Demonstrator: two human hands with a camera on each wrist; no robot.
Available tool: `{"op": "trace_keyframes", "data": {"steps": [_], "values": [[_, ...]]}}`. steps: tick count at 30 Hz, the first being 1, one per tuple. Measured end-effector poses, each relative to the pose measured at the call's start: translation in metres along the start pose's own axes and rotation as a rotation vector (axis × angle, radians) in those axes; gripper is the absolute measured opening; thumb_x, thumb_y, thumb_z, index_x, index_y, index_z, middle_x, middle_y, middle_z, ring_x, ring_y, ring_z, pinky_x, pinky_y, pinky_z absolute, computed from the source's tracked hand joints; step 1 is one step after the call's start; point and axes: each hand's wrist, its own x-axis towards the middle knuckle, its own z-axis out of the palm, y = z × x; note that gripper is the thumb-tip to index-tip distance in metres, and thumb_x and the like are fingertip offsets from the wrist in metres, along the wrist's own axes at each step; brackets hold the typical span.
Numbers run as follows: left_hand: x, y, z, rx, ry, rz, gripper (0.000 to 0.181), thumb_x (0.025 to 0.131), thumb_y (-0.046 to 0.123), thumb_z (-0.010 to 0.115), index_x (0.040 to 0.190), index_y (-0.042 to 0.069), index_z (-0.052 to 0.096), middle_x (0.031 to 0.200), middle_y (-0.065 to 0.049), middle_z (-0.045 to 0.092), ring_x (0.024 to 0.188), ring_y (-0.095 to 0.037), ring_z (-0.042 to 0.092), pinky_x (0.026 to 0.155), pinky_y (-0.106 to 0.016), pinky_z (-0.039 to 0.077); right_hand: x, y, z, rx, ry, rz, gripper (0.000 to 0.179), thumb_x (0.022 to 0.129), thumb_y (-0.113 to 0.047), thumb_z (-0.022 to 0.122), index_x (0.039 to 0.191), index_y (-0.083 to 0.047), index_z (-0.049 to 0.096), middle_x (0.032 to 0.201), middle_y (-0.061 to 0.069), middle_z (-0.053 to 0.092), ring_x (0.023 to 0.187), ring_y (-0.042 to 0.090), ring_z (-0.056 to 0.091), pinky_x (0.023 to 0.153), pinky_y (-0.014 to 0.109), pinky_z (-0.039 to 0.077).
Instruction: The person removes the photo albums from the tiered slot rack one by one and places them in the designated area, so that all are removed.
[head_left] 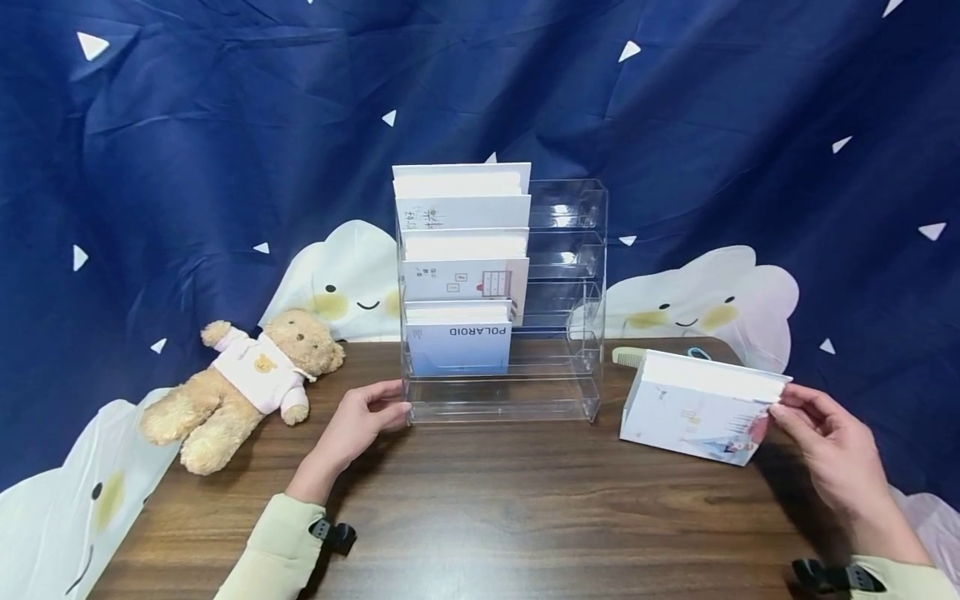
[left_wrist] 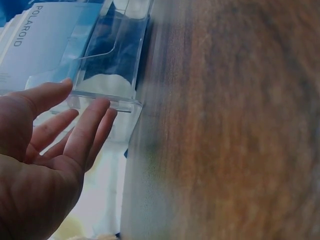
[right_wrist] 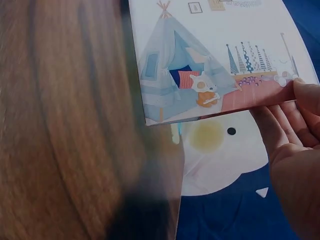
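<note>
My right hand (head_left: 840, 446) pinches the right end of a thick white photo album (head_left: 693, 417), thumb on the cover and fingers behind. In the right wrist view, its illustrated cover shows a blue tent and a small bear figure. A tiered clear acrylic rack (head_left: 498, 410) stands mid-table. Its left half holds upright albums, among them a blue one marked POLAROID (head_left: 459, 350). At the rack's lower left corner, my left hand (head_left: 365, 427) touches the side with fingers extended; the left wrist view shows the thumb and fingertips right at the clear edge.
A teddy bear (head_left: 243, 383) in a pale shirt lies at the left of the wooden table (head_left: 517, 500). Behind the held album are a light green comb (head_left: 627, 357) and a blue loop-shaped thing (head_left: 698, 353). A dark blue curtain (head_left: 225, 150) with clouds hangs behind.
</note>
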Motion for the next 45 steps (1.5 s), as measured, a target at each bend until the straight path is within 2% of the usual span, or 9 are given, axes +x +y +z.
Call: {"op": "trace_keyframes", "data": {"steps": [4,10,13,18,26,29,33,37,45], "values": [[0.000,0.001,0.001,-0.016,-0.005,-0.012,0.053,0.105,0.006,0.078,0.153,-0.010,0.061,0.148,-0.032,0.069,0.120,-0.029,0.078,0.094,-0.023,0.072,-0.001,0.006,-0.004,0.026,-0.037,0.009,0.043,0.103,0.021,0.063,0.121,-0.015,0.077,0.103,-0.012,0.082,0.086,-0.004,0.077,0.075,0.006,0.065],[0.001,0.002,0.001,-0.012,0.002,-0.011,0.052,0.105,0.005,0.078,0.152,-0.011,0.061,0.147,-0.033,0.070,0.120,-0.030,0.078,0.092,-0.022,0.071,0.005,0.013,-0.005,-0.024,-0.061,-0.056,0.046,0.103,0.022,0.061,0.127,-0.015,0.074,0.111,-0.014,0.080,0.097,-0.007,0.074,0.082,0.002,0.062],[0.001,0.001,0.000,-0.016,0.002,-0.013,0.052,0.105,0.006,0.078,0.152,-0.010,0.062,0.147,-0.032,0.070,0.121,-0.031,0.078,0.092,-0.022,0.071,0.008,0.016,-0.005,-0.003,-0.066,-0.072,0.050,0.103,0.024,0.059,0.134,-0.014,0.071,0.113,-0.013,0.080,0.099,-0.006,0.075,0.085,0.002,0.062],[0.001,0.000,0.000,-0.022,0.008,-0.011,0.052,0.105,0.006,0.078,0.152,-0.010,0.062,0.147,-0.032,0.070,0.120,-0.029,0.078,0.092,-0.023,0.072,0.013,0.019,-0.003,-0.040,-0.070,-0.061,0.053,0.104,0.020,0.060,0.141,-0.017,0.067,0.116,-0.015,0.080,0.100,-0.008,0.076,0.086,0.003,0.063],[0.003,0.001,0.001,-0.038,0.003,-0.012,0.051,0.105,0.004,0.077,0.152,-0.010,0.062,0.149,-0.033,0.069,0.120,-0.031,0.078,0.092,-0.024,0.072,0.019,0.022,-0.002,-0.124,-0.032,-0.037,0.051,0.105,0.017,0.062,0.140,-0.020,0.070,0.116,-0.021,0.078,0.101,-0.011,0.073,0.084,0.001,0.062],[0.002,0.001,0.001,-0.030,0.008,-0.013,0.051,0.105,0.004,0.077,0.152,-0.009,0.062,0.148,-0.032,0.069,0.120,-0.029,0.078,0.092,-0.023,0.072,0.023,0.024,-0.002,-0.248,-0.020,-0.031,0.048,0.106,0.014,0.064,0.143,-0.017,0.069,0.115,-0.026,0.076,0.100,-0.014,0.072,0.082,0.001,0.062],[0.001,0.000,0.000,-0.002,0.016,-0.007,0.051,0.104,0.006,0.079,0.151,-0.008,0.064,0.147,-0.029,0.072,0.118,-0.023,0.078,0.092,-0.021,0.071,0.026,0.025,-0.003,-0.469,-0.016,0.003,0.043,0.109,0.002,0.068,0.151,0.000,0.064,0.112,-0.038,0.068,0.097,-0.020,0.066,0.081,-0.003,0.058],[0.000,0.000,0.000,-0.006,0.008,0.010,0.051,0.105,0.006,0.078,0.151,-0.009,0.063,0.146,-0.031,0.071,0.118,-0.023,0.078,0.093,-0.023,0.071,0.031,0.026,-0.003,-0.629,-0.036,0.032,0.049,0.111,-0.010,0.070,0.154,0.011,0.056,0.106,-0.046,0.060,0.094,-0.024,0.058,0.079,-0.008,0.052],[0.000,0.001,0.001,-0.019,0.008,0.008,0.051,0.106,0.005,0.077,0.152,-0.010,0.062,0.146,-0.033,0.070,0.117,-0.025,0.079,0.093,-0.025,0.072,0.040,0.028,-0.010,-0.776,-0.114,0.054,0.052,0.113,-0.022,0.070,0.152,0.010,0.059,0.103,-0.049,0.052,0.090,-0.023,0.051,0.075,-0.008,0.046]]}}
